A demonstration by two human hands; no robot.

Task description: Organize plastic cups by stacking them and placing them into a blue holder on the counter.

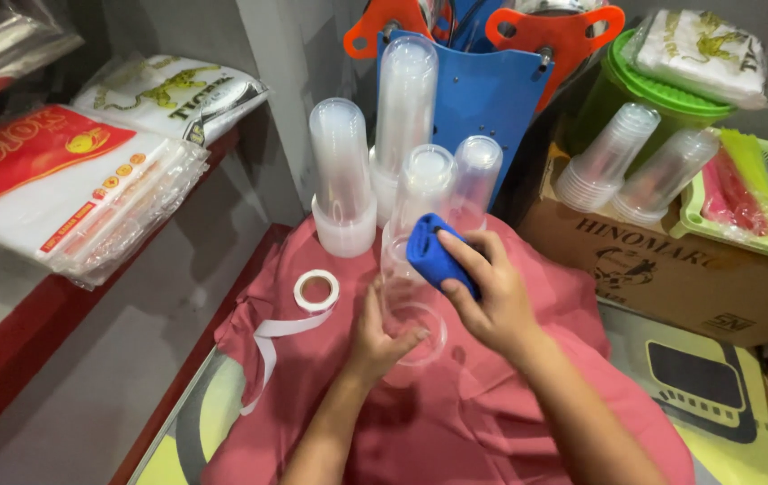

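We see our left hand point(382, 337) curled around the rim end of a clear cup point(411, 310) that lies tipped on the pink cloth point(491, 422), its open mouth turned toward us and its closed base pointing away, toward the cup stacks point(402, 153) standing at the far edge of the cloth. The cup's long axis therefore runs from near to far, leaning a little leftward at the top. Our left fingers point(406, 339) hook over the near lip of the mouth with the thumb on the outer wall, so that hand is closed on the cup and is the one nearer its opening. Our right hand point(491, 296) comes in from the right and sits above the cup's upper wall, fingers and thumb pinching a folded blue cloth point(438, 251) whose free end presses against the cup's side near its far half; we cannot tell how firmly it bears on the plastic. Just left of the cup, a tape roll point(315, 290) lies flat on the pink cloth with a white tail trailing off toward the near left edge, close to our left hand but not touching it. A cardboard box point(671, 269) stands well off to the right.
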